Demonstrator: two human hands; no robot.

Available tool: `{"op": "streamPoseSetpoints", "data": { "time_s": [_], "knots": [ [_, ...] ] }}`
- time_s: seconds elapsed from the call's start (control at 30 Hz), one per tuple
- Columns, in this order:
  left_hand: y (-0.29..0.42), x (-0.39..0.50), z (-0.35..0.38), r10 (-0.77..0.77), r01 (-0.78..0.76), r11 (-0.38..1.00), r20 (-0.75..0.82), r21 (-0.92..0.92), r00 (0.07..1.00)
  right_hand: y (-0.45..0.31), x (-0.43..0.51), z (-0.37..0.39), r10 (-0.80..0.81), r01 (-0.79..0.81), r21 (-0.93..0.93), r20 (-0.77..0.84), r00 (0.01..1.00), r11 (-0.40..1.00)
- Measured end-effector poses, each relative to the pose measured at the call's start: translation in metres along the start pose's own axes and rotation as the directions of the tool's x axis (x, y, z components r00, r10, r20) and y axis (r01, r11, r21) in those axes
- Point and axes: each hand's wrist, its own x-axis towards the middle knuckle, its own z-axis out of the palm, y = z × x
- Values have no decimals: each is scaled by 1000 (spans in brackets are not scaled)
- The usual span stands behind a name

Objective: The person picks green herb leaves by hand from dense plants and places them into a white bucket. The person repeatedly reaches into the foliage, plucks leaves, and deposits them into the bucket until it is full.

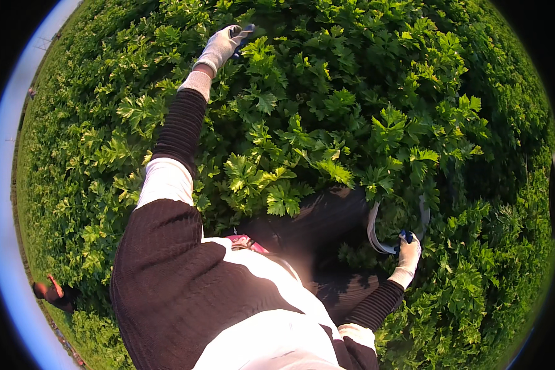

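My left hand (223,45), in a pale knit glove with blue-coated fingers, reaches out over the leafy tops of celery-like plants (268,83). Its fingers are spread apart among the leaf tips, and I see nothing held in them. Lower right, my right hand (408,254) wears a matching glove and grips a white curved rim (374,231). The rim looks like that of a bucket or similar round container. Green leaves show inside the ring, while most of its body is hidden by foliage and shadow.
Dense green plants surround me on all sides. My dark trouser leg (328,212) stands among them. A person (55,293) is in the field at the lower left. Another small figure (32,93) shows near the horizon, with utility poles (42,43) beyond.
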Motion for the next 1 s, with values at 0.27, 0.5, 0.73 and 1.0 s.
{"op": "streamPoseSetpoints", "data": {
  "time_s": [0.27, 0.5, 0.73, 1.0],
  "knots": [
    [13, 18, 41, -33, 26, 832, 3, 555, 999, -6, -7, -7, 1, -1, -17, 7, 1000, 1000],
    [46, 6, 10, -13, -215, 771, -352, -599, 936, -11, -4, -8, 52, -52, 8, 51, 997, 999],
    [207, -162, 117, 605, -130, 288, 75, -949, 793, -9, -3, -8, -18, 18, -15, 6, 1000, 1000],
    [270, -271, 241, 468, -605, 767, 830, -211, 304, 11, -17, -18, 13, -13, 127, 4, 1000, 992]
  ]
}}
